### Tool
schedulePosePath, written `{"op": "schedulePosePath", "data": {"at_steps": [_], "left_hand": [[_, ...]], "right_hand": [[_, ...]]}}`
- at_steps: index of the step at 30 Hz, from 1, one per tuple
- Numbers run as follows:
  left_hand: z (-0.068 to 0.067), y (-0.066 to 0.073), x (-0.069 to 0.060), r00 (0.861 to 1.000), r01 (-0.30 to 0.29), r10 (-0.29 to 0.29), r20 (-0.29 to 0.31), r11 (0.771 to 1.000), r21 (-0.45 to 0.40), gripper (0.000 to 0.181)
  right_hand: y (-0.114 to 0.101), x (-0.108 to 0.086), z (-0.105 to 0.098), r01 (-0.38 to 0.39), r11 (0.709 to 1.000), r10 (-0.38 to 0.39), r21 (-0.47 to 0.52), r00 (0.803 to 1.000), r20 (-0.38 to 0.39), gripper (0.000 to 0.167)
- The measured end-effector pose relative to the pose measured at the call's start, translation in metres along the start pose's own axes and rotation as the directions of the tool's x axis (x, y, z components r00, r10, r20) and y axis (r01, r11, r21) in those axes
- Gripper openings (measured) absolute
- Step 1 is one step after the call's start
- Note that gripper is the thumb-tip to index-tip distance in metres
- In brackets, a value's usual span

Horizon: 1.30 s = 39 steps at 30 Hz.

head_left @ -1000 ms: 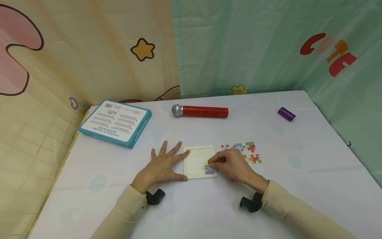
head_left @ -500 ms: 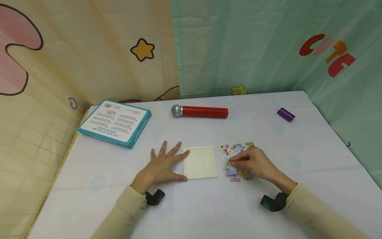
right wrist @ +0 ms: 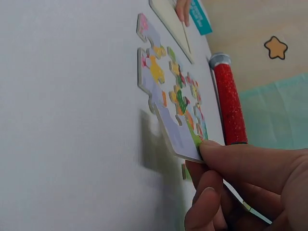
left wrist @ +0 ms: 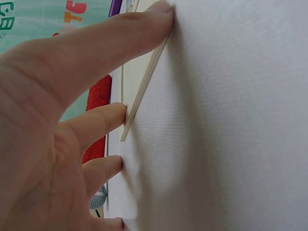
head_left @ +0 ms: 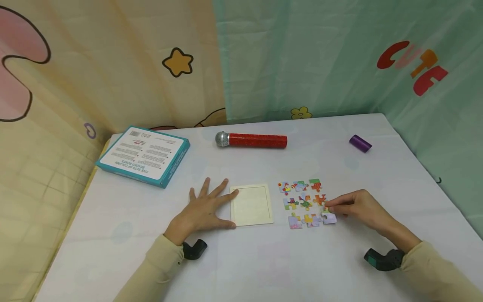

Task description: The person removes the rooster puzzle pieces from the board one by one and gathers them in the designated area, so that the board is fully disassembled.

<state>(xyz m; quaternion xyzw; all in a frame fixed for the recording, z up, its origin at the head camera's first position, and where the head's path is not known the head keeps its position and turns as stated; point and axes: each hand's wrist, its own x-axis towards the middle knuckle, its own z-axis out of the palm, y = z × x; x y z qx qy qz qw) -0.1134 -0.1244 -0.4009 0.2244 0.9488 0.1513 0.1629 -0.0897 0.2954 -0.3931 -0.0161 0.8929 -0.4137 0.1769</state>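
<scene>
Between thumb and fingers my right hand (head_left: 364,212) pinches a lilac and green puzzle piece (right wrist: 179,136), tilted just above the table at the near right corner of the other pieces. Those puzzle pieces (head_left: 305,202) lie in loose rows, picture side up, with small gaps between them. My left hand (head_left: 203,214) is spread flat, its thumb and index fingertip touching the left edge of a pale square puzzle tray (head_left: 252,205). The tray's recess shows bare. In the left wrist view the thumb (left wrist: 139,31) rests at the tray's corner.
A red microphone (head_left: 256,140) lies behind the tray. At the back left is a teal and white box (head_left: 145,155). A short purple tube (head_left: 360,143) lies at the back right. Patterned curtains hang behind the table (head_left: 241,264).
My right hand has lifted the lilac and green piece out of the tray and carried it right, past the other pieces. The left hand has stayed at the tray.
</scene>
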Motion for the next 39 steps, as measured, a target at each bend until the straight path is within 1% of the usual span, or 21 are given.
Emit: {"op": "schedulePosePath", "data": {"at_steps": [3, 8, 16, 22, 26, 30, 32, 33, 35, 37, 39], "left_hand": [[-0.001, -0.001, -0.001, 1.0, 0.004, -0.004, -0.002, 1.0, 0.0, 0.088], [0.0, -0.001, -0.001, 1.0, 0.008, -0.008, -0.001, 1.0, -0.003, 0.088], [0.001, -0.001, -0.001, 1.0, 0.002, -0.002, -0.007, 1.0, -0.001, 0.088], [0.001, -0.002, -0.002, 1.0, 0.003, -0.003, -0.016, 1.0, -0.003, 0.089], [0.003, -0.002, -0.002, 1.0, 0.018, -0.018, -0.019, 1.0, 0.004, 0.091], [0.006, -0.001, -0.001, 0.999, 0.024, -0.024, -0.026, 1.0, 0.011, 0.093], [0.007, 0.0, -0.001, 0.999, 0.024, -0.023, -0.026, 0.999, 0.023, 0.096], [0.007, 0.0, -0.001, 0.999, 0.019, -0.019, -0.028, 0.999, 0.026, 0.098], [0.006, -0.001, -0.002, 1.0, 0.021, -0.02, -0.02, 0.999, 0.034, 0.1], [0.004, -0.002, -0.003, 1.0, 0.019, -0.018, -0.023, 0.999, 0.035, 0.102], [0.001, -0.004, -0.004, 0.999, 0.023, -0.022, -0.029, 0.999, 0.029, 0.103]], "right_hand": [[0.004, 0.001, -0.001, 0.001, 1.0, -0.001, -0.015, 1.0, -0.005, 0.027], [0.004, 0.002, 0.004, 0.018, 0.999, -0.019, -0.049, 1.0, -0.018, 0.025], [0.001, 0.0, 0.009, 0.085, 0.981, -0.101, -0.176, 0.992, -0.081, 0.01], [0.0, 0.001, 0.012, 0.134, 0.964, -0.163, -0.228, 0.98, -0.113, 0.006], [-0.001, 0.002, 0.014, 0.133, 0.961, -0.169, -0.243, 0.977, -0.133, 0.006], [-0.002, 0.0, 0.013, 0.127, 0.959, -0.166, -0.255, 0.977, -0.137, 0.006], [-0.002, -0.001, 0.012, 0.125, 0.955, -0.172, -0.269, 0.973, -0.156, 0.007], [-0.003, -0.001, 0.012, 0.126, 0.952, -0.179, -0.279, 0.968, -0.175, 0.008], [-0.003, -0.001, 0.011, 0.127, 0.946, -0.202, -0.299, 0.951, -0.235, 0.015], [-0.003, 0.0, 0.009, 0.127, 0.938, -0.229, -0.323, 0.926, -0.299, 0.025], [-0.002, 0.003, 0.005, 0.124, 0.93, -0.248, -0.346, 0.907, -0.34, 0.038]]}}
